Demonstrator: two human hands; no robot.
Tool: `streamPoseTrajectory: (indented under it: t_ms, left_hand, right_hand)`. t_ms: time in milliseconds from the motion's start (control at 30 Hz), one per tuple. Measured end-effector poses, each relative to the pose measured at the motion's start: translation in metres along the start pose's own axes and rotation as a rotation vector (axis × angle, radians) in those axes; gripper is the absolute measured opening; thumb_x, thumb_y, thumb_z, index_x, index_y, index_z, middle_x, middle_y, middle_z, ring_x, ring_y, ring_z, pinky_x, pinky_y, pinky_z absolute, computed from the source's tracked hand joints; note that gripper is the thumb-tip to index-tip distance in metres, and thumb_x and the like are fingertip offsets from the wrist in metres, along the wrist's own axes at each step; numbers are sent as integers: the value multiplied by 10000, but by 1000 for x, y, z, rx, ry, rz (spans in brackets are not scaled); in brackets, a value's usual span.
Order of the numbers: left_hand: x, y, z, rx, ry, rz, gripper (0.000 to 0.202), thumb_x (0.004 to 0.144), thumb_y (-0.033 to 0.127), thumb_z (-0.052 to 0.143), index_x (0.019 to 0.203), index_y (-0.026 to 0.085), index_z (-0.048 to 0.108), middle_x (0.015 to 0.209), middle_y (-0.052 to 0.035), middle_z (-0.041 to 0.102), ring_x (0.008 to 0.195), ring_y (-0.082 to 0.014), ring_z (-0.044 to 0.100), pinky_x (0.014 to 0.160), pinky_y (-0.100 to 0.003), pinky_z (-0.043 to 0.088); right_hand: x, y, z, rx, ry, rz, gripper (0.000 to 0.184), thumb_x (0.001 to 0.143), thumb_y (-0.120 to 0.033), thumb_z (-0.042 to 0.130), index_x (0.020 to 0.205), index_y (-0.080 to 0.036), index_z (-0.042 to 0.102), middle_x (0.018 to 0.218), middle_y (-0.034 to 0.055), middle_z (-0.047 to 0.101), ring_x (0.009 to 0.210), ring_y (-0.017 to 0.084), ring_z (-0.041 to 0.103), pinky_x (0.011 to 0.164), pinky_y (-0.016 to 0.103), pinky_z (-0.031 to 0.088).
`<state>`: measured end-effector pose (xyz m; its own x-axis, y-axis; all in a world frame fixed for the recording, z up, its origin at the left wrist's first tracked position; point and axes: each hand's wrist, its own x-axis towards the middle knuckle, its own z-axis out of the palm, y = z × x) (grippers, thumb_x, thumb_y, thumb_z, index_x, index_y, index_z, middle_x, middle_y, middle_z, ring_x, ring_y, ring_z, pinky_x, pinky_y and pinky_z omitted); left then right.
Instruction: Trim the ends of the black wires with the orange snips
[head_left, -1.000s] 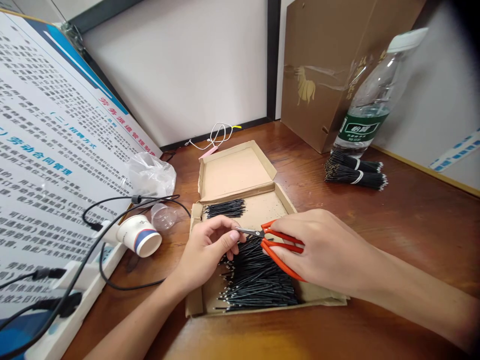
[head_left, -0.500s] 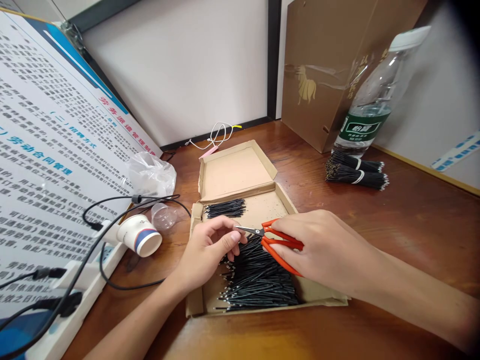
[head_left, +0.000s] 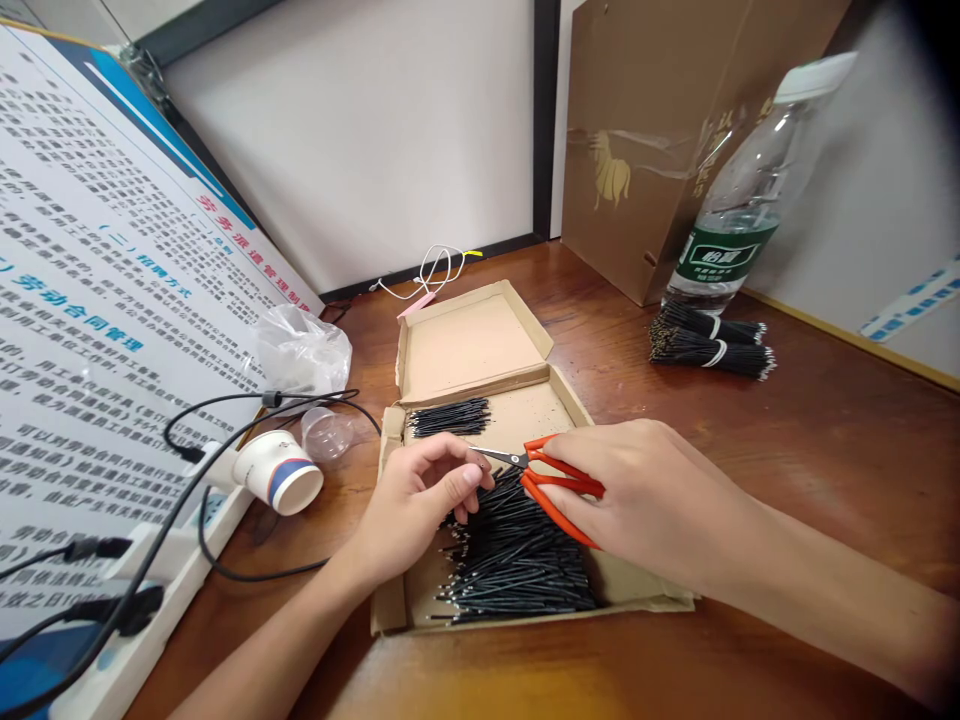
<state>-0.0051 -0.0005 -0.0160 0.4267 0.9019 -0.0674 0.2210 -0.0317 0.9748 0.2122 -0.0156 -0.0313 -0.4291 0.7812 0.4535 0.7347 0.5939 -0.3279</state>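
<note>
My right hand [head_left: 637, 490] grips small scissors [head_left: 551, 470] by their orange-red handles. Their thin metal blades point left and reach the fingertips of my left hand [head_left: 427, 485]. That hand is closed, thumb against the curled fingers; what it pinches is too small and hidden to make out. Both hands hover over a shallow cardboard box [head_left: 525, 390] whose lid lies folded back. Inside it, a large heap of short black wires [head_left: 517, 560] with bare silvery ends lies under my hands. A smaller, neater row of black wires [head_left: 450, 417] is at the box's far left.
Two banded wire bundles [head_left: 712, 350] lie at the right beside a water bottle [head_left: 727, 240] and a brown carton [head_left: 645, 150]. At the left are a tipped paper cup [head_left: 281, 470], a clear plastic cup [head_left: 328, 432], a plastic bag [head_left: 304, 345], black cables and a power strip [head_left: 150, 620].
Hardly anything differs. The scissors and my right hand have shifted very slightly left, and the blades look a little closer together.
</note>
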Motion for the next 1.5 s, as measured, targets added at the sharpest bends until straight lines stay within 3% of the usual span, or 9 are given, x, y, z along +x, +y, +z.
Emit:
streamPoseTrajectory:
  t_ms: [733,1500]
  left_hand:
    - [-1,0,-1,-15,-2,10,160,873,275,605,823,123,604,793,-51,643,603,-103,555,529,-214,467]
    - [1,1,-1,-58,28,-2,208,839,322,637,812,121,586,740,-51,654,578,-115,565,513,-229,468]
  right_hand:
    - [2,1,0,-14,-1,51,217,782,-217,522,567,-185,508,515,-11,545,466,105,382,506,265,205]
    - [3,-4,-7,123,-27,27,175,755,-170,551,587,-183,503,521,-34,505,477,93,364,504,251,248]
